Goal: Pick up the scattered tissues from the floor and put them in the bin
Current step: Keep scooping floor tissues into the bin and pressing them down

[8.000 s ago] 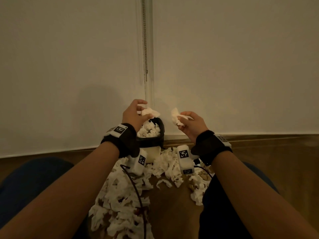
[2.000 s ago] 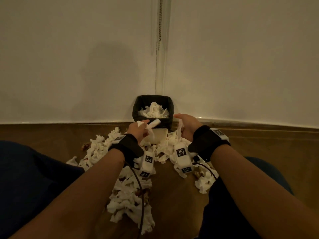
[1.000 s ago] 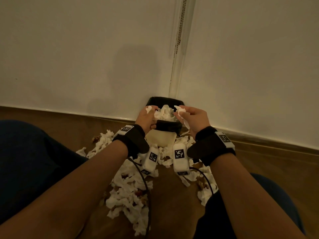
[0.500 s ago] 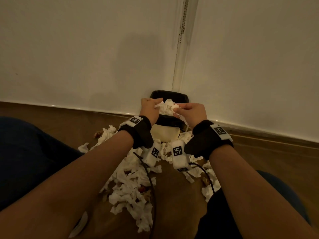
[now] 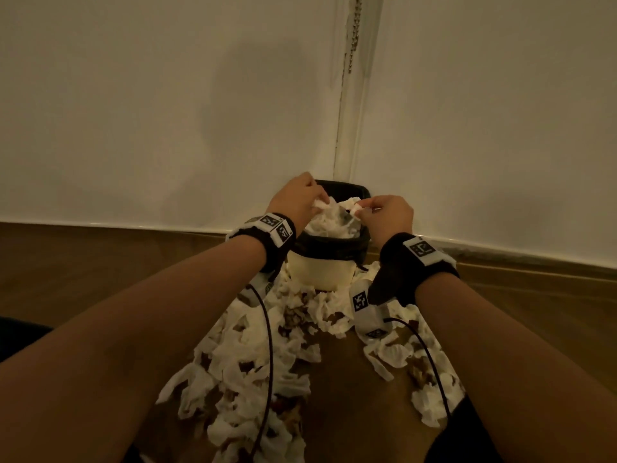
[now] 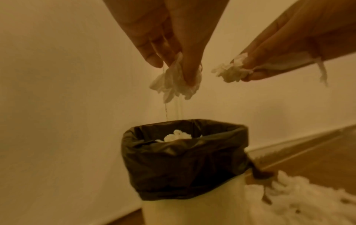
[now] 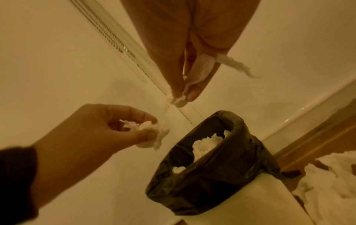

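Right above the bin (image 5: pixel 334 248), both hands hang with tissue pinched in their fingertips. The left hand (image 5: pixel 295 198) pinches a crumpled white wad (image 6: pixel 175 82) between thumb and fingers, over the bin's open mouth. The right hand (image 5: pixel 387 217) pinches a second wad (image 6: pixel 231 71), with a loose strip trailing from its palm side. The bin is cream-coloured with a black liner (image 6: pixel 183 164) folded over its rim, and stands against the white wall (image 5: pixel 167 111); white tissues fill it near the top. Many more scattered tissues (image 5: pixel 253 372) lie on the wooden floor (image 5: pixel 83 272) in front of the bin, between the 2 forearms.
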